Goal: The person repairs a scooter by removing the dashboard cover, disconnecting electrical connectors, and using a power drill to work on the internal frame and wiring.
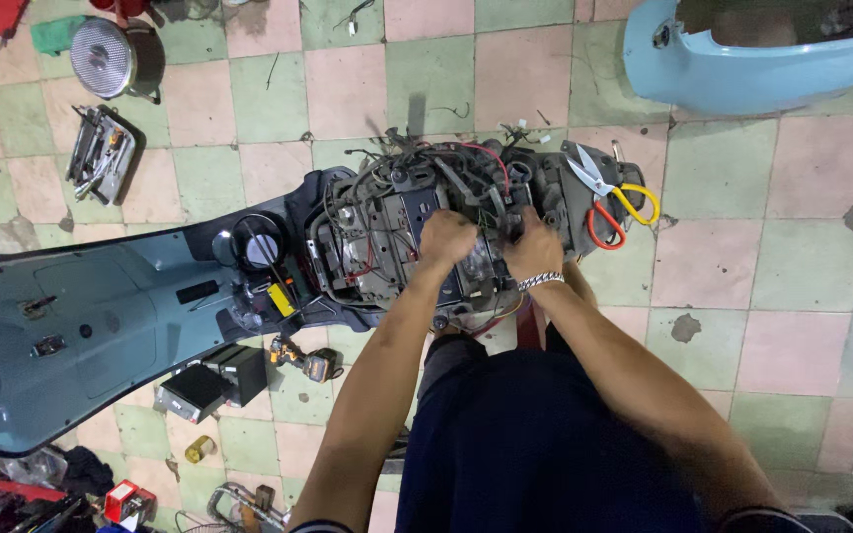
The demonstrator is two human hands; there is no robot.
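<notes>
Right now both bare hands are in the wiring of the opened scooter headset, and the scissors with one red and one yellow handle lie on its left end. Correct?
Not quite. In the head view the scissors with one red and one yellow handle lie on the right end of the opened scooter headset, beyond the right hand. The left hand and the right are both in the wiring.

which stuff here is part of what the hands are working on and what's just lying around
In hand:
left hand and right hand, both in the wiring bundle on the opened scooter body

Lying about:
scissors
round headlight
tool tray
black battery boxes
blue body panel
</notes>
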